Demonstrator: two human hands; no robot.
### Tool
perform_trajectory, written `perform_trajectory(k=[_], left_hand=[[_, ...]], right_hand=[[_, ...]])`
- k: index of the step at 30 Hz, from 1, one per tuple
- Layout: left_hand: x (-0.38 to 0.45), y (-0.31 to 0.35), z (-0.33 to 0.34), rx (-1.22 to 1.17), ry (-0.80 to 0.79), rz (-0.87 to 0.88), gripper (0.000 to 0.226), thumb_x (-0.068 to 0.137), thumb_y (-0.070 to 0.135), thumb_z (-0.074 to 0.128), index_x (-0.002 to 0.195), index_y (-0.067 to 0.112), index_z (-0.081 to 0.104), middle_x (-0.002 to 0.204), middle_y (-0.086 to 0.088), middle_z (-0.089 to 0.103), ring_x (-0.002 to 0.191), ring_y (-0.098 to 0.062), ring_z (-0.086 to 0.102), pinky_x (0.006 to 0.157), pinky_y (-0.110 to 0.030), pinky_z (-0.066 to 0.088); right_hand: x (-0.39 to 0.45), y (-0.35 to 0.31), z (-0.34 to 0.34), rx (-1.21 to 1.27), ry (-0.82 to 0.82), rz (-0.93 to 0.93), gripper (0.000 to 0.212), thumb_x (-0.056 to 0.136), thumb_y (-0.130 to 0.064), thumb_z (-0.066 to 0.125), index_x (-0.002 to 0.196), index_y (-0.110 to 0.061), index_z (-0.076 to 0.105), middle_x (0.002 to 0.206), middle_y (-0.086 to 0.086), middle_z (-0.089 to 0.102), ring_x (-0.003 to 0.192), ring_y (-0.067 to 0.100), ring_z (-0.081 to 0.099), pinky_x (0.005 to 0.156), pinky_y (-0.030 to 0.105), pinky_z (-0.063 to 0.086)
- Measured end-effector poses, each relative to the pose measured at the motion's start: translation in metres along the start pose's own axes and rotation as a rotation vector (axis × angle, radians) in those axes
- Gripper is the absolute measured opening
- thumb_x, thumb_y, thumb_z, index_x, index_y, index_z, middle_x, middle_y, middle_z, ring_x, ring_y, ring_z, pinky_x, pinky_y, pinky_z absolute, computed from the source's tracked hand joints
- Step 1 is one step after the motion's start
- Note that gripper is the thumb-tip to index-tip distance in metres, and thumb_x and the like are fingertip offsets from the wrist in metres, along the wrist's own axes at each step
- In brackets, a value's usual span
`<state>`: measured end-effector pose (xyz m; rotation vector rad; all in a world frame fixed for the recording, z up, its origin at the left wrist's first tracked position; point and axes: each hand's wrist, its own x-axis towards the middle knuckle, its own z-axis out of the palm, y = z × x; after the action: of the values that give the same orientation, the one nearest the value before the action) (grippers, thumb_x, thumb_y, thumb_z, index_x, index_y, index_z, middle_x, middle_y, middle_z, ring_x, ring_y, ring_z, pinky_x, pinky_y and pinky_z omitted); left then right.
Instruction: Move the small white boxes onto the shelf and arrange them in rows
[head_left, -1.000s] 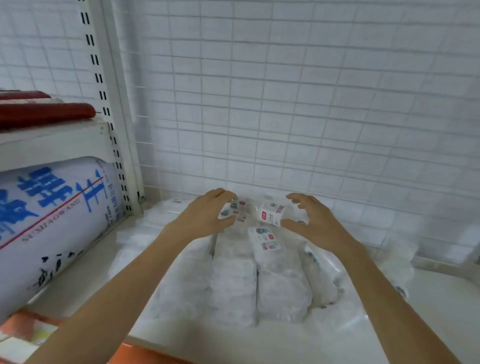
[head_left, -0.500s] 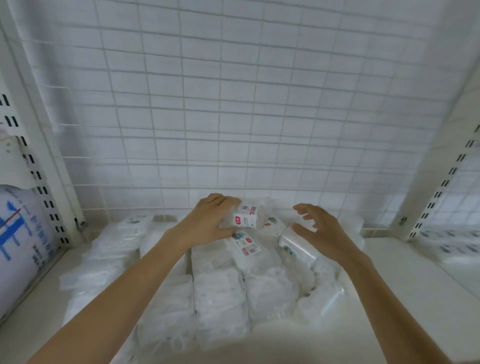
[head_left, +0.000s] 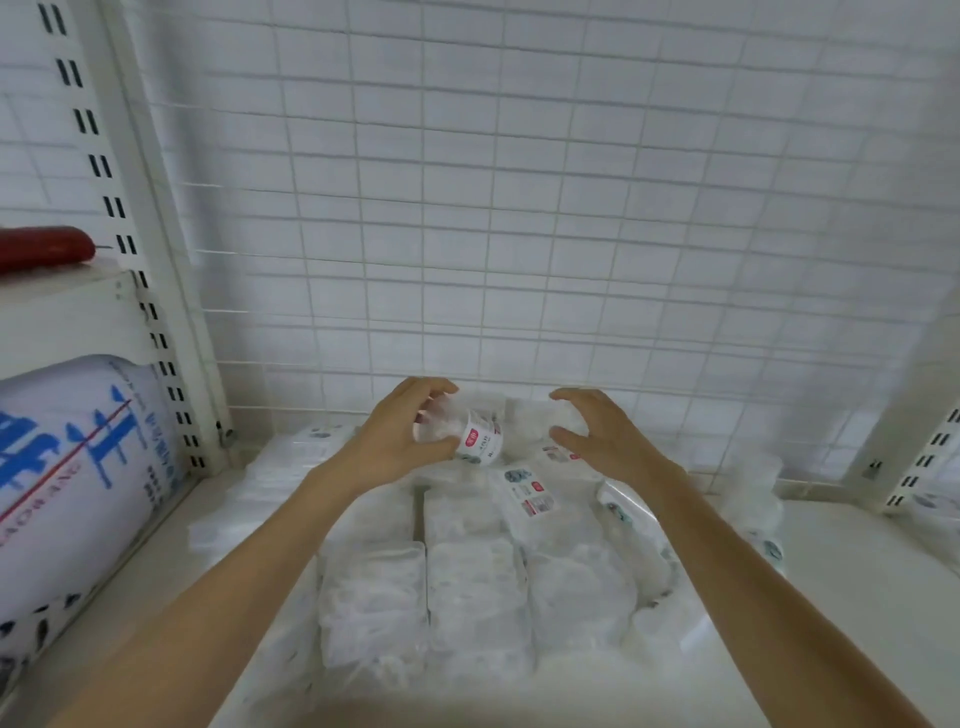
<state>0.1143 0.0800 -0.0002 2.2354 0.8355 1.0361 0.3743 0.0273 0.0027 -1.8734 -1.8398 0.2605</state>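
Note:
Several small white boxes (head_left: 475, 587) lie in rows on the cream shelf (head_left: 841, 587), some showing red and grey labels. My left hand (head_left: 402, 439) grips one labelled white box (head_left: 470, 434) at the back of the pile, near the wire grid. My right hand (head_left: 602, 436) hovers just right of it with fingers spread and curved, above another white box (head_left: 540, 415), and I cannot tell whether it touches it. More boxes lie loose at the right (head_left: 623, 512) and at the left (head_left: 306, 447).
A white wire grid (head_left: 519, 234) backs the shelf. Slotted uprights stand at the left (head_left: 156, 312) and right (head_left: 919, 457). A large white bag with blue writing (head_left: 78, 467) lies in the left bay, under a shelf carrying a red object (head_left: 41, 249).
The view has swung back to the left. My left hand has lifted and turned its labelled box at the back of the pile. My right hand has moved closer in, still holding nothing.

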Motion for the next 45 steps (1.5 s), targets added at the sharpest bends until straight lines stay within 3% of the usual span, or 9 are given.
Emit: perform_trajectory(k=[5, 12, 17, 20, 25, 29, 36, 42, 45], left_hand=[[-0.001, 0.006, -0.010, -0.099, 0.067, -0.070, 0.037, 0.078, 0.016, 0.073, 0.108, 0.025, 0.053, 0.106, 0.012, 0.057, 0.097, -0.001, 0.057, 0.074, -0.012, 0.048], [-0.001, 0.006, -0.031, -0.092, 0.080, -0.211, 0.027, 0.082, 0.036, 0.065, 0.107, 0.029, 0.058, 0.110, 0.013, 0.059, 0.104, -0.009, 0.054, 0.074, -0.018, 0.043], [0.001, 0.006, -0.033, -0.126, 0.114, -0.272, 0.020, 0.081, 0.040, 0.064, 0.097, 0.029, 0.063, 0.111, 0.012, 0.060, 0.106, -0.007, 0.051, 0.081, -0.021, 0.040], [0.003, 0.008, -0.030, -0.247, 0.130, -0.306, 0.014, 0.083, 0.039, 0.062, 0.090, 0.027, 0.064, 0.104, 0.018, 0.063, 0.108, -0.006, 0.055, 0.093, -0.025, 0.041], [-0.005, 0.012, -0.032, -0.437, 0.221, -0.396, 0.029, 0.085, 0.036, 0.061, 0.106, 0.019, 0.050, 0.101, 0.009, 0.054, 0.089, -0.008, 0.055, 0.065, -0.018, 0.041], [-0.011, 0.018, -0.039, -0.640, 0.245, -0.464, 0.038, 0.085, 0.029, 0.063, 0.111, 0.017, 0.037, 0.095, -0.002, 0.051, 0.074, -0.016, 0.058, 0.050, -0.016, 0.042], [-0.020, 0.014, -0.038, -0.731, 0.143, -0.426, 0.037, 0.079, 0.023, 0.070, 0.105, 0.020, 0.043, 0.108, -0.007, 0.056, 0.089, -0.022, 0.062, 0.072, -0.031, 0.049], [-0.026, 0.029, -0.022, -0.884, 0.081, -0.386, 0.021, 0.084, 0.012, 0.061, 0.105, 0.015, 0.058, 0.092, -0.002, 0.064, 0.077, -0.012, 0.064, 0.062, -0.018, 0.051], [-0.027, 0.048, -0.005, -0.916, 0.027, -0.377, 0.022, 0.086, 0.010, 0.059, 0.108, 0.013, 0.057, 0.090, -0.001, 0.065, 0.074, -0.010, 0.065, 0.061, -0.017, 0.052]], right_hand=[[0.020, -0.017, 0.018, -0.098, -0.060, 0.179, 0.073, 0.073, -0.064, 0.062, 0.135, -0.036, 0.035, 0.140, 0.007, 0.024, 0.123, 0.030, 0.041, 0.100, 0.042, 0.039], [0.014, -0.023, 0.013, -0.196, 0.173, 0.159, 0.067, 0.077, -0.061, 0.059, 0.127, -0.020, 0.044, 0.126, 0.003, 0.050, 0.118, 0.029, 0.044, 0.094, 0.040, 0.037], [0.007, -0.047, -0.005, 0.436, 0.238, 0.081, 0.042, 0.081, -0.054, 0.058, 0.106, -0.022, 0.048, 0.096, -0.005, 0.052, 0.089, 0.015, 0.052, 0.074, 0.024, 0.041], [0.009, -0.063, -0.002, 0.822, 0.137, 0.124, 0.033, 0.084, -0.061, 0.047, 0.101, -0.033, 0.052, 0.107, -0.003, 0.061, 0.097, 0.015, 0.059, 0.091, 0.036, 0.046], [0.006, -0.082, 0.010, 1.141, -0.111, 0.210, 0.059, 0.087, -0.063, 0.041, 0.126, -0.019, 0.047, 0.119, 0.013, 0.063, 0.105, 0.028, 0.063, 0.094, 0.046, 0.048], [-0.006, -0.095, 0.014, 1.182, -0.172, 0.205, 0.051, 0.089, -0.053, 0.042, 0.124, -0.017, 0.050, 0.115, 0.011, 0.065, 0.105, 0.027, 0.063, 0.095, 0.046, 0.047], [-0.026, -0.101, 0.021, 1.091, 0.023, 0.156, 0.057, 0.064, -0.034, 0.080, 0.112, -0.023, 0.051, 0.107, 0.010, 0.065, 0.093, 0.025, 0.066, 0.072, 0.040, 0.054], [-0.055, -0.091, 0.011, 1.312, 0.035, 0.220, 0.030, 0.070, -0.029, 0.063, 0.098, -0.018, 0.066, 0.091, 0.012, 0.065, 0.076, 0.027, 0.062, 0.078, 0.047, 0.044], [-0.085, -0.087, -0.001, 1.235, 0.092, 0.139, 0.019, 0.074, -0.031, 0.069, 0.086, -0.016, 0.068, 0.081, 0.009, 0.069, 0.072, 0.027, 0.066, 0.067, 0.042, 0.051]])
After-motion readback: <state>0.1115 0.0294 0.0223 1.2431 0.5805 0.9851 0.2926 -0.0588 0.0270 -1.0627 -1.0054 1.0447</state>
